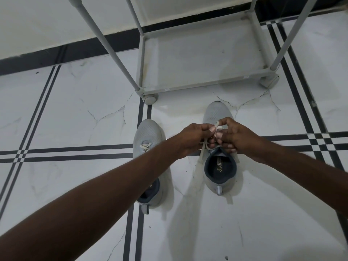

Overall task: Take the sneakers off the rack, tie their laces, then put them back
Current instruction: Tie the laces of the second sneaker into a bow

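Grey mesh identifies the left sneaker (148, 136), resting on the tiled floor (66, 113) left of the grip, its bow apparently tied. Left hand (195, 134) and right hand (235, 136) both pinch loops of the right sneaker (219, 178) lace (218, 127), directly above its tongue. Laces look soft and limp, so hold near the knot; the rack (203, 53) stands beyond.

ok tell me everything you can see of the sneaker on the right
The right sneaker is light grey mesh with a dark navy lining, printed insole and a heel pull tab. It stands upright on the white tiled floor, toe toward the rack. The left hand and right hand both pinch its pale laces mid-tie.
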{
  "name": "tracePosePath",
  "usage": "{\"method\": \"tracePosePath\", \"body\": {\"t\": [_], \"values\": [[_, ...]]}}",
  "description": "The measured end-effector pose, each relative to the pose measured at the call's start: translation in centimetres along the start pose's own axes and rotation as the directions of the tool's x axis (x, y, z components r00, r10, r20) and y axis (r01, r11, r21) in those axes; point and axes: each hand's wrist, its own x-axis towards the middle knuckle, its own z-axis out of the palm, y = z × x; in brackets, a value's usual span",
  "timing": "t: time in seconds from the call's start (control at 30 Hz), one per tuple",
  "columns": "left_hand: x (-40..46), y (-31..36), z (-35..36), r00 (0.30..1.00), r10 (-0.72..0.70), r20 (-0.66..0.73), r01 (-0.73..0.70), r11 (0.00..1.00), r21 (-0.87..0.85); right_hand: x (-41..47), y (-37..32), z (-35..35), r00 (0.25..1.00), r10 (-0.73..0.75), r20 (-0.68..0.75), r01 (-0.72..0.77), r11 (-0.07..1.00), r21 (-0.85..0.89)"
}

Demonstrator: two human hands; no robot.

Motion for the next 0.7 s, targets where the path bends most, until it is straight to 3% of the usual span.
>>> {"method": "tracePosePath", "body": {"t": [0.1,0.33,0.4,0.47,0.53,0.6,0.7], "values": [[0.0,0.4,-0.3,1.0,0.014,0.016,-0.014,1.0,0.011,0.2,0.0,-1.2,0.996,0.067,-0.05,-0.065,0.997,0.053],[-0.3,1.5,-0.5,0.99,0.093,0.102,-0.124,0.923,0.364,1.3,-0.5,-1.8,0.989,0.111,-0.098,-0.111,0.994,0.0],[-0.1,1.9,-0.4,0.978,0.2,0.062,-0.197,0.777,0.598,1.2,-0.5,-2.1,0.986,0.12,-0.112,-0.119,0.993,0.015],[0.0,1.8,0.0,0.917,0.395,0.049,-0.252,0.482,0.839,0.9,-0.4,-2.0,0.986,0.135,-0.099,-0.132,0.991,0.031],[-0.1,0.9,0.9,0.829,0.554,0.077,-0.258,0.258,0.931,0.9,-0.3,-1.8,0.986,0.149,-0.069,-0.147,0.988,0.038],[-0.3,-0.3,1.8,0.749,0.657,0.091,-0.26,0.165,0.951,0.7,-0.5,-1.6,0.985,0.167,-0.044,-0.166,0.986,0.022],[-0.3,-0.9,2.3,0.668,0.743,0.054,-0.248,0.154,0.956,0.1,-1.2,-1.7,0.99,0.118,-0.076,-0.126,0.987,-0.1]]}}
